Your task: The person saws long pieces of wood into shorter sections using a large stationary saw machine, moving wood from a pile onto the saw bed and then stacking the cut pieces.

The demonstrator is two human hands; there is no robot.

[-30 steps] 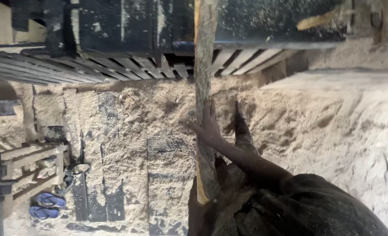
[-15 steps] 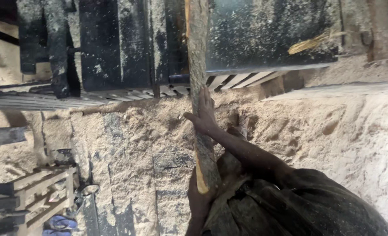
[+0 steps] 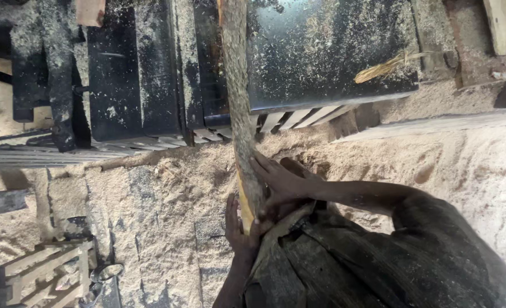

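Note:
A long, narrow wood slab with rough grey bark (image 3: 237, 97) runs from my body up across the dark metal machine table (image 3: 327, 51). My right hand (image 3: 278, 178) lies flat on the slab's right side with fingers spread along the bark. My left hand (image 3: 237, 228) cups the slab's near end from below and left, where the yellow cut edge shows. Both hands grip the slab close to my torso, which is covered by a dark, dusty garment (image 3: 378, 256).
Thick sawdust covers the floor (image 3: 150, 199) and the ledge on the right (image 3: 470, 159). Slatted boards (image 3: 47, 157) lie under the machine at left. A wooden pallet frame (image 3: 42, 271) sits at lower left. A splintered yellow sliver (image 3: 387, 67) rests on the table.
The view has tipped toward the machine, so the table fills more of the frame. The slab has slid further onto the table, and my hands have shifted to its near end.

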